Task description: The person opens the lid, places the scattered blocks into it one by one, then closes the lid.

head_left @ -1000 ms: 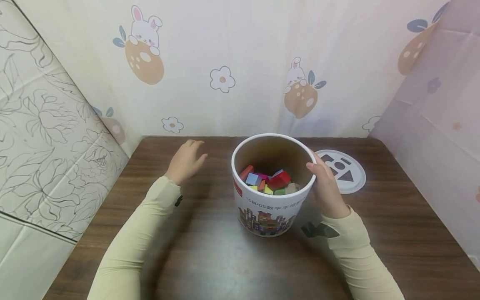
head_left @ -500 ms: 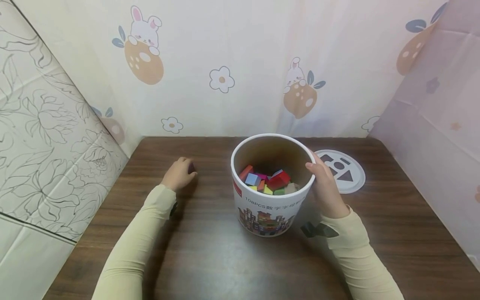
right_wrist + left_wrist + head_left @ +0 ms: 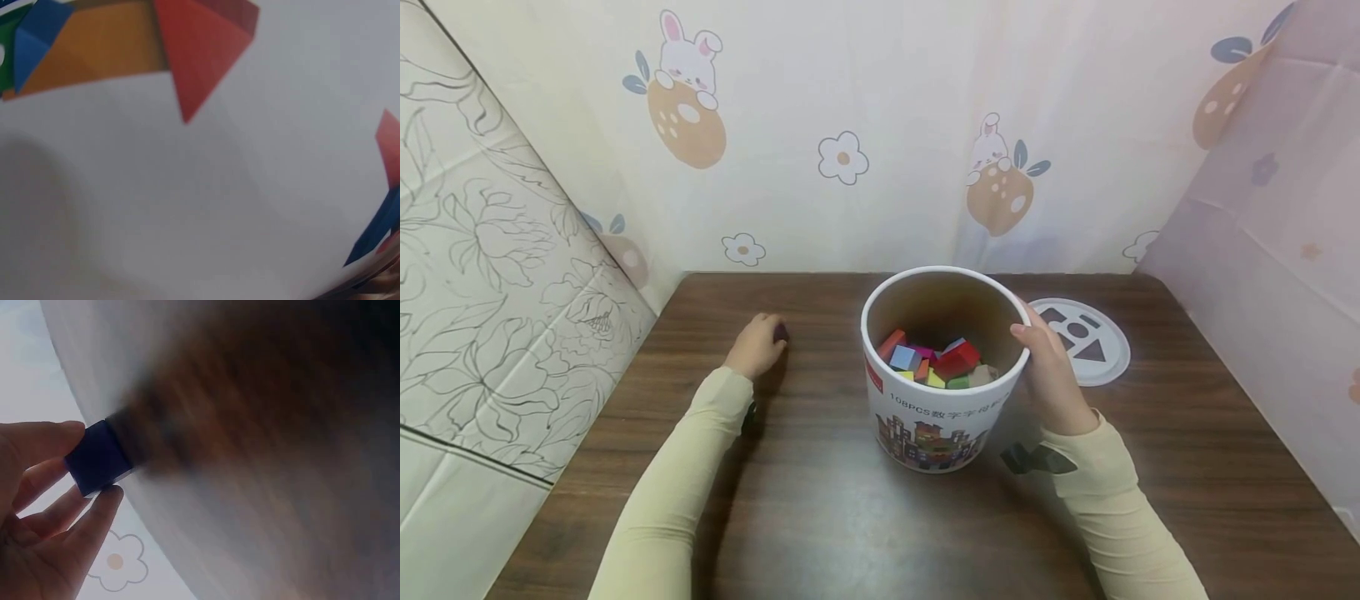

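My left hand (image 3: 756, 346) is low over the left part of the table, pinching a dark blue block (image 3: 97, 457) between thumb and fingertips. In the head view only a small dark side of that block shows past the fingers. At the middle stands a white bucket (image 3: 891, 400), printed with a picture of block buildings. My right hand (image 3: 1051, 371) grips its rim on the right, thumb over the edge and fingers hidden behind the wall. Several coloured blocks (image 3: 958, 360) lie inside the bucket. Mostly the bucket's printed wall (image 3: 175, 187) fills the right wrist view.
A white round lid (image 3: 1116, 350) with shaped cutouts lies on the table behind the right hand. The dark wooden table (image 3: 850, 533) meets a patterned curtain (image 3: 895, 217) at its far edge.
My left hand has come down and back toward me onto the table, its fingers closing around the dark blue block. The right hand and the bucket have stayed in place.
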`<control>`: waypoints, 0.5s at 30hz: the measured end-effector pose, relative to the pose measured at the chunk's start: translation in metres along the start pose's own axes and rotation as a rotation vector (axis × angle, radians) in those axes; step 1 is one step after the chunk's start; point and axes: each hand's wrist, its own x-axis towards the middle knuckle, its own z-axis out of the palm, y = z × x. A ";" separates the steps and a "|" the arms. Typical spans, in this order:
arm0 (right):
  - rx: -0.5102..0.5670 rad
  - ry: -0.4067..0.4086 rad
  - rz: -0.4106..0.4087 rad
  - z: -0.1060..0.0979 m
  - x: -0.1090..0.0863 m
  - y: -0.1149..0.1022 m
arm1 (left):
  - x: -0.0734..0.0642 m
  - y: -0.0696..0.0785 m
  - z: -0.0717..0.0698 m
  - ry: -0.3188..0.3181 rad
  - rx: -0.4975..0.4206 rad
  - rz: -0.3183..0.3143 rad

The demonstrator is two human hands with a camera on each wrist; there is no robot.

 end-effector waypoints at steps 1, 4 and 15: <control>0.000 0.000 0.000 0.000 0.000 0.000 | 0.001 0.000 0.000 0.005 0.001 0.006; -0.007 -0.003 -0.004 0.000 0.001 0.002 | 0.001 0.000 -0.002 0.019 0.012 0.026; 0.018 -0.013 -0.008 -0.002 0.002 0.003 | -0.002 0.015 -0.017 0.069 -0.019 0.087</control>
